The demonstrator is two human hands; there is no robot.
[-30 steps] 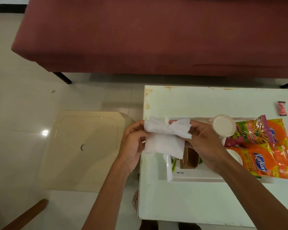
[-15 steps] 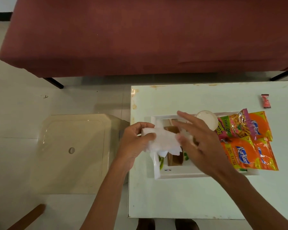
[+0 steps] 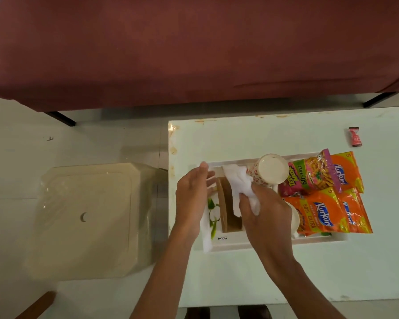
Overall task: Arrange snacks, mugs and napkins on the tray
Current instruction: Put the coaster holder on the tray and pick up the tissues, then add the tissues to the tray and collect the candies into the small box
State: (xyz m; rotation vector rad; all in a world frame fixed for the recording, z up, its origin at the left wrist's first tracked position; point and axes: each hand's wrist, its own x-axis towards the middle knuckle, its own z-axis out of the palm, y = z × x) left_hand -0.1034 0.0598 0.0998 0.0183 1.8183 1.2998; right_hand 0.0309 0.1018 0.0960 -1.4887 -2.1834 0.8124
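A white tray lies on the white table. On its left part stands a brown wooden napkin holder. My right hand grips a white napkin and presses it into the holder. My left hand rests open over the tray's left rim beside the holder. A white mug with a red pattern stands at the tray's back; a second mug is mostly hidden behind my right hand. Orange and pink snack packets fill the tray's right side.
The white table has a small red sachet at the back right. A beige plastic stool stands on the floor to the left. A maroon sofa runs along the back. A wooden chair part shows bottom left.
The napkin went from both hands, held up over the tray, down into the holder. My left hand let go and opened; my right hand took the napkin.
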